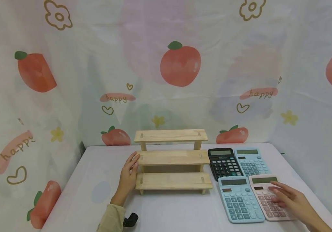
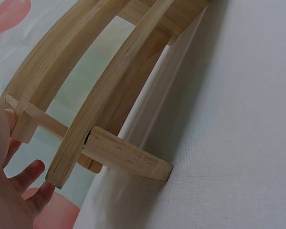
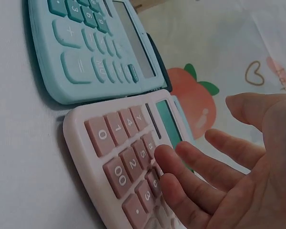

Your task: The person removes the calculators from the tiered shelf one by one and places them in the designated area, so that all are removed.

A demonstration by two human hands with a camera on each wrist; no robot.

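Observation:
A three-tier wooden step shelf [image 1: 174, 158] stands in the middle of the table. My left hand [image 1: 129, 175] rests at its left side, and in the left wrist view the fingers [image 2: 40, 198] touch the ends of the wooden boards [image 2: 109, 71]. Over the pink calculator [image 1: 270, 206] hangs my right hand [image 1: 292, 199], fingers loosely spread and holding nothing. In the right wrist view the fingertips [image 3: 169, 157] are close above its keys; whether they touch is unclear. Left of the pink calculator lies a blue calculator [image 1: 238, 199]. A black calculator [image 1: 224, 164] and another light-blue calculator [image 1: 251, 162] lie behind them.
A white cloth covers the table [image 1: 102, 170]. Printed fabric walls [image 1: 212, 64] with fruit and flowers enclose the back and both sides. A black object [image 1: 131, 220] shows beside the left sleeve [image 1: 112, 217].

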